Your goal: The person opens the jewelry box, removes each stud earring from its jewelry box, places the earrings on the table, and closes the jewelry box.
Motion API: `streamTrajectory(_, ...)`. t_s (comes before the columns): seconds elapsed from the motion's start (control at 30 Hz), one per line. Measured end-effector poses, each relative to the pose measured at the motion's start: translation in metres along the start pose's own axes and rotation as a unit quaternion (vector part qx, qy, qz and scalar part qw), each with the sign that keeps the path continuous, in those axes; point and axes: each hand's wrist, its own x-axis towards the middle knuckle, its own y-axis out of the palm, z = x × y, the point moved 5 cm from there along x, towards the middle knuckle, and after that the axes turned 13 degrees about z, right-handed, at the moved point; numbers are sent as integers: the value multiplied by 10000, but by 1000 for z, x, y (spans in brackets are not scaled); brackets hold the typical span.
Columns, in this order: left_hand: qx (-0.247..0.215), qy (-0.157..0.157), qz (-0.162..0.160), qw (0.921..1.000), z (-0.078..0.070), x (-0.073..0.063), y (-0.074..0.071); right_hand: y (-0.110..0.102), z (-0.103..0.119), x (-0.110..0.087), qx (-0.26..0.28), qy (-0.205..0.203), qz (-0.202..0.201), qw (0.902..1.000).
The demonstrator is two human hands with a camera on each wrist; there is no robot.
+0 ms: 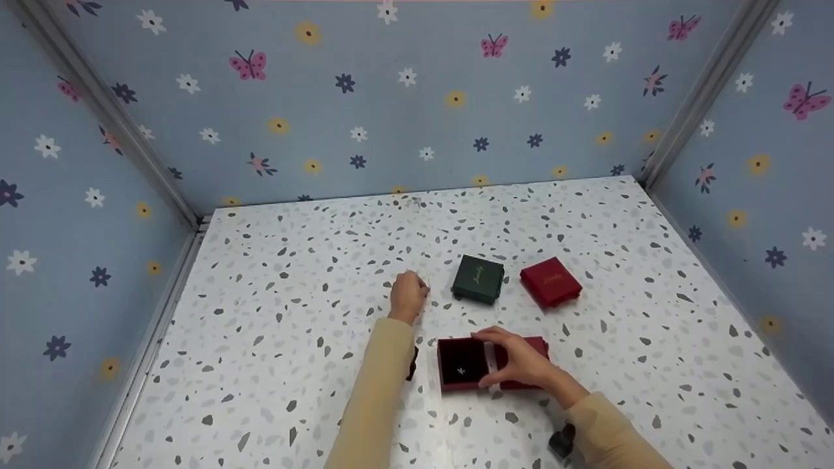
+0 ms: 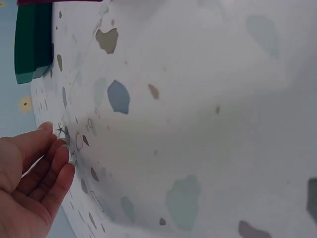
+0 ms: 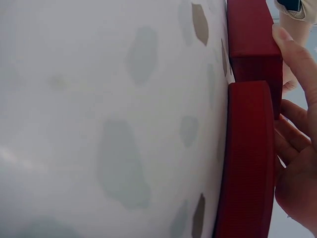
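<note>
My left hand (image 1: 408,295) is over the terrazzo-patterned table, left of the boxes. In the left wrist view its thumb and fingertips pinch a small star-shaped piece of jewellery (image 2: 60,130). My right hand (image 1: 518,359) spans an open red jewellery box (image 1: 449,385), thumb on the near edge and fingers on the far one. Inside the box's dark lining sits a small silvery star-shaped piece (image 1: 461,371). The lid (image 1: 537,345) lies folded back to the right, partly hidden by the right hand. From the right wrist view, the thumb touches the red box wall (image 3: 255,29).
A shut dark green box (image 1: 479,279) stands beyond the open box, with a shut red box (image 1: 551,283) to its right. Flowered blue panels (image 1: 391,98) border the table (image 1: 273,378) at back and sides. A black wrist device (image 1: 561,441) shows near the right sleeve.
</note>
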Motion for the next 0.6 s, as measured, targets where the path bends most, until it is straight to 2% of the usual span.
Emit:
streamTrajectory(0.13,160,-146,275,9994,-4,1,-3,0,0,-1,72,32,1,10000)
streamTrajectory(0.3,368,-220,425,9982,-8,-2,-9,0,0,0,95,68,30,9999)
streamTrajectory(0.43,532,-235,524,9969,-10,-5,-13,0,0,0,98,99,42,9999)
streamTrajectory(0.6,703,-104,586,9957,-13,-10,-16,0,0,0,76,118,49,9999)
